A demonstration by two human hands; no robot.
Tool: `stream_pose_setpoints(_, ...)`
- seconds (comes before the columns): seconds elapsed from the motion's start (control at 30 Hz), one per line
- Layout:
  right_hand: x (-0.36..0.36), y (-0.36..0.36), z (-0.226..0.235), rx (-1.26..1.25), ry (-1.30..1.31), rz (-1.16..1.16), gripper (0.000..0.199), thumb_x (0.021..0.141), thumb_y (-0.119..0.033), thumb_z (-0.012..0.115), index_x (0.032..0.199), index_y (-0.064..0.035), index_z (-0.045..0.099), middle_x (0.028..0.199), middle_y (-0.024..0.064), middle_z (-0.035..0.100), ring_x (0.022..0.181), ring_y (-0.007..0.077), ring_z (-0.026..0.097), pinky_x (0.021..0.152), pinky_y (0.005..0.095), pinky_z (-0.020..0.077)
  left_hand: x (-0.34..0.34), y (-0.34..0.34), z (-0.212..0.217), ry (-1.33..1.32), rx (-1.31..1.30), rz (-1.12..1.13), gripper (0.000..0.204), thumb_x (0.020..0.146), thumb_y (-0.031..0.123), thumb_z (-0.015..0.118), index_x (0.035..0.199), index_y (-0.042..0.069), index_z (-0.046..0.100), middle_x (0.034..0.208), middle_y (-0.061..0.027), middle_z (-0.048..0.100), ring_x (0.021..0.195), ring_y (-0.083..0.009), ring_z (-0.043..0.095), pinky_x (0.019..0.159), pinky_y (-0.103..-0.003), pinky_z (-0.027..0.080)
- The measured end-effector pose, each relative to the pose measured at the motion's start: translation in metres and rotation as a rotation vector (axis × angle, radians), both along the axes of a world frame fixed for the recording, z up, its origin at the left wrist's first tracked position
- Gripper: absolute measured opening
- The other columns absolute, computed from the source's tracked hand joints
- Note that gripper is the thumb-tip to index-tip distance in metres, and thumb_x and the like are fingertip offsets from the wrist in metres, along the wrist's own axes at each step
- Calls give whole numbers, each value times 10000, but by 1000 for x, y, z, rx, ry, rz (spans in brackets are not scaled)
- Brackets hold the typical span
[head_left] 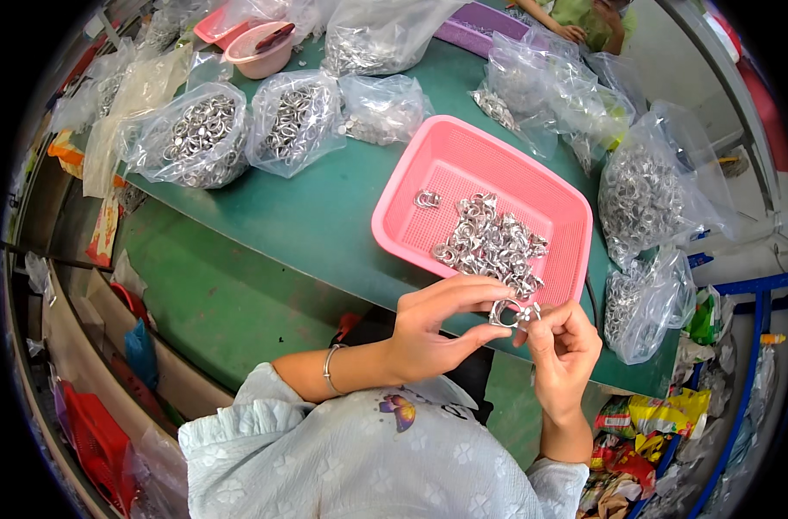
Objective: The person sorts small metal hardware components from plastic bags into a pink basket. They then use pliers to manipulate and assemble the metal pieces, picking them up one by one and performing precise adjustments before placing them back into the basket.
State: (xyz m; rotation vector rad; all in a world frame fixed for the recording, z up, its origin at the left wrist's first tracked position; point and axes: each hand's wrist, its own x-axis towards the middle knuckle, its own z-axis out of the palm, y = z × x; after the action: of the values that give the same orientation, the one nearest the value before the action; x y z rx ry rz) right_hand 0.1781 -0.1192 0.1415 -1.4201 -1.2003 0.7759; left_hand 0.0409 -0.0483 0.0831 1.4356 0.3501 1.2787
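Desk [307, 221]: widest open lane along near edge, left corner to pink basket [385, 221]; low pass. Also bare strip from basket's far rim toward far edge, between left bags [385, 111] and far-right bags [541, 82]. Right side tight: right-edge bags [645, 195] stand near basket, narrow gap only. Near rim blocked by left hand [433, 333] and right hand [560, 359]. Inside basket, left end mostly open; metal rings [489, 242] heaped toward near right.

Bright, even light is glinting off a clear bag [190, 143] at ten o'clock and a ring [494, 313] toward four. Fisheye distortion is curving a tan panel [95, 372] at eight, black filling the corners
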Motion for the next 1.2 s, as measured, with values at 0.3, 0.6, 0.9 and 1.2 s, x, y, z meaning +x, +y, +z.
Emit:
stream_pose_setpoints(0.3,-4,4,32,44,-634,46,199,750,-9,616,621,-2,465,500,87,447,418,198,434,418,303,329,3,2,5,40,359,210,398,607,-59,733,973,-61,575,915,-185,616,854,-287,611,731,-336,503)
stream_pose_setpoints(0.6,16,13,21,-27,-693,-34,209,782,-37,598,635,13,458,511,97,419,433,203,406,427,308,319,-7,6,16,38,43,97,384,712,-87,638,1075,-71,513,1041,-186,570,933,-215,581,774,-322,505)
stream_pose_setpoints(0.9,42,28,-17,-158,465,102,137,901,-151,477,862,-23,507,848,99,563,683,144,561,534,239,451,-1,36,-8,-305,-917,-575,319,914,194,451,1125,-43,477,1068,-197,564,1009,-227,568,857,-312,487)
stream_pose_setpoints(1.2,37,38,-32,-251,718,170,217,922,-165,430,1056,-7,495,765,37,509,580,115,495,500,223,405,-10,43,-18,-196,-989,-725,271,912,203,447,1079,-5,492,1046,-216,572,891,-253,617,799,-323,508)
